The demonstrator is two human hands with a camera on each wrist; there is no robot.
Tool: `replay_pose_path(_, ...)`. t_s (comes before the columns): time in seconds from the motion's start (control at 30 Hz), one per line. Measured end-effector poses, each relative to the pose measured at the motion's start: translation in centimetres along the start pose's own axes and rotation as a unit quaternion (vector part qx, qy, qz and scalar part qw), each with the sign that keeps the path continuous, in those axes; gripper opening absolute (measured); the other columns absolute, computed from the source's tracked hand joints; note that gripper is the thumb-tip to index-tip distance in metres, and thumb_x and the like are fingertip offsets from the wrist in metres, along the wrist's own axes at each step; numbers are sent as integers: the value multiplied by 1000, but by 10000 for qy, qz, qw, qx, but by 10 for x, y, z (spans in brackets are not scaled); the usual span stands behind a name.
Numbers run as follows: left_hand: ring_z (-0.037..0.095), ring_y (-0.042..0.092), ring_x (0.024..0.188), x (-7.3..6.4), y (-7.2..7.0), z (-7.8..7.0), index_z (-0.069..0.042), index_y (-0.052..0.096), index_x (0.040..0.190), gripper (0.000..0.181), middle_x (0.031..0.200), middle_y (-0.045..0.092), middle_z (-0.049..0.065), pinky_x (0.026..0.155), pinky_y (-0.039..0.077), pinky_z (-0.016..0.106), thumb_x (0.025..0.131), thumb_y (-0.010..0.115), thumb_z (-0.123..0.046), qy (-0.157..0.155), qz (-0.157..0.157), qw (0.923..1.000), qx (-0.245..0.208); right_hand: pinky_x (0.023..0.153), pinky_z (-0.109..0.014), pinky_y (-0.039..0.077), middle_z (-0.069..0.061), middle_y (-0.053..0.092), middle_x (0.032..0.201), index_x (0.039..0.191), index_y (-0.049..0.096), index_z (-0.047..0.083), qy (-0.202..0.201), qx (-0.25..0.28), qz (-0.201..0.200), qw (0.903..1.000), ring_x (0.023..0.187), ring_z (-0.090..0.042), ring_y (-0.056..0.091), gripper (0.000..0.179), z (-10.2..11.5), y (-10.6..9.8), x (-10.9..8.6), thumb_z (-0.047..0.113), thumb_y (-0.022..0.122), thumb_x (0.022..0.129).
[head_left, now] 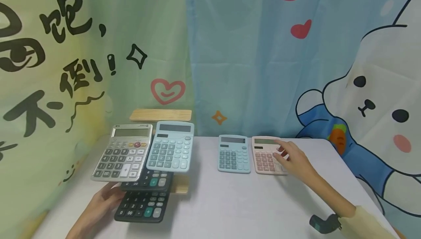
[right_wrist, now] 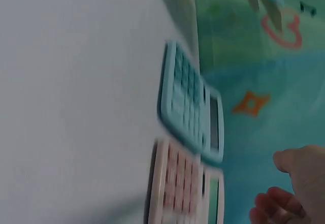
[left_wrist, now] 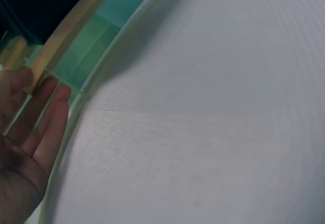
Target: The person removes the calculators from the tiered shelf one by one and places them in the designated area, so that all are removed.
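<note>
My left hand (head_left: pixel 103 198) is at the near left of a wooden slatted rack (head_left: pixel 161 114). In the left wrist view its thumb and fingers pinch the end of a wooden slat (left_wrist: pixel 63 33). Lying on the rack are a silver calculator (head_left: pixel 120 153), a light blue calculator (head_left: pixel 171 147) and two overlapping black calculators (head_left: pixel 139 206). My right hand (head_left: pixel 294 160), empty with loosely bent fingers, hovers over the right side of a pink calculator (head_left: pixel 265 158). The right wrist view has that hand's thumb and fingers apart from the calculator.
Another blue calculator (head_left: pixel 234 155) lies close to the left of the pink one. Both are on a white-covered table (head_left: pixel 210 209). Behind stands a printed curtain (head_left: pixel 230 49) with hearts, writing and a cartoon bear. A dark wrist strap (head_left: pixel 323 224) shows by the right sleeve.
</note>
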State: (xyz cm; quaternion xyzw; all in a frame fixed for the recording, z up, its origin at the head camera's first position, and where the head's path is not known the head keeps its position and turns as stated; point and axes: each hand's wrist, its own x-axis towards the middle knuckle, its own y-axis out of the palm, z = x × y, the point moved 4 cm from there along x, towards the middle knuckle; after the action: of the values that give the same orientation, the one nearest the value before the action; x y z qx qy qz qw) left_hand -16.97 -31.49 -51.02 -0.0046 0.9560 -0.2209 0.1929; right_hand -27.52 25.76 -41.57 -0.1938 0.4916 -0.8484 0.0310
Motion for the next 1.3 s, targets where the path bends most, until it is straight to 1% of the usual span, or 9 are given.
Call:
replay_pose_path(0.13, 41, 47, 134, 0, -1, 0, -10, 8, 157, 92, 152, 34, 29, 108, 52, 44, 92, 60, -49, 13, -34, 10000, 8, 68, -19, 57, -13, 61, 109, 148, 30, -2, 73, 816, 355, 9960, 89, -18, 60, 63, 41, 13, -7, 17, 60, 96)
replay_pose_path(0.23, 42, 44, 136, 0, 0, 1, -12, 7, 157, 95, 153, 31, 28, 110, 49, 47, 90, 60, -54, -31, -66, 9999, 84, 71, -16, 56, -14, 59, 118, 152, 20, 2, 359, 1448, 668, 9865, 92, -16, 59, 69, 68, 24, -14, 26, 57, 99)
replay_pose_path(0.43, 43, 41, 138, 0, 1, 1, -14, 6, 157, 99, 155, 29, 28, 112, 46, 52, 88, 60, -59, -89, -113, 9998, 151, 78, -15, 56, -14, 56, 129, 150, 32, 12, 351, 2191, 1418, 9647, 104, -17, 61, 61, 119, 47, -23, 35, 55, 99)
replay_pose_path(0.53, 43, 40, 138, 0, 2, 0, -14, 5, 157, 99, 154, 29, 28, 112, 46, 53, 88, 59, -60, -78, -122, 9997, 206, 80, -17, 59, -16, 54, 134, 148, 35, 12, 287, 2797, 1690, 9447, 107, -22, 64, 58, 139, 57, -22, 33, 55, 99)
replay_pose_path(0.7, 44, 39, 139, 0, 2, 0, -12, 5, 157, 97, 155, 28, 29, 113, 46, 52, 90, 59, -56, -20, -68, 9999, 158, 85, -28, 63, -18, 46, 143, 152, 27, 18, 436, 3701, 1733, 9116, 100, -22, 69, 65, 171, 74, -13, 28, 61, 96)
replay_pose_path(0.87, 43, 42, 137, 0, 0, 1, -12, 5, 157, 97, 152, 35, 27, 112, 45, 53, 90, 58, -59, -69, -116, 9996, 259, 86, -34, 63, -18, 41, 146, 153, 26, 23, 447, 4191, 1539, 8937, 101, -21, 69, 73, 200, 93, 1, 26, 66, 92)
replay_pose_path(0.97, 41, 44, 136, 0, 0, 3, -13, 6, 157, 97, 150, 38, 26, 112, 46, 52, 89, 58, -60, -113, -124, 9995, 280, 85, -31, 61, -16, 44, 144, 150, 32, 24, 409, 4339, 1443, 8884, 104, -21, 67, 68, 212, 102, 7, 26, 67, 92)
replay_pose_path(1.07, 42, 43, 137, 1, 1, 3, -13, 5, 157, 98, 152, 36, 26, 112, 46, 52, 89, 58, -60, -149, -103, 9995, 272, 82, -28, 59, -13, 47, 142, 147, 39, 25, 400, 4356, 1409, 8882, 104, -21, 66, 61, 219, 108, 10, 27, 67, 92)
replay_pose_path(1.3, 43, 39, 139, 1, 0, 2, -15, 4, 157, 100, 154, 30, 27, 113, 44, 55, 88, 58, -61, -195, -92, 9995, 250, 78, -25, 56, -12, 48, 141, 144, 43, 27, 534, 4435, 1347, 8845, 106, -21, 65, 56, 224, 112, 13, 28, 66, 92)
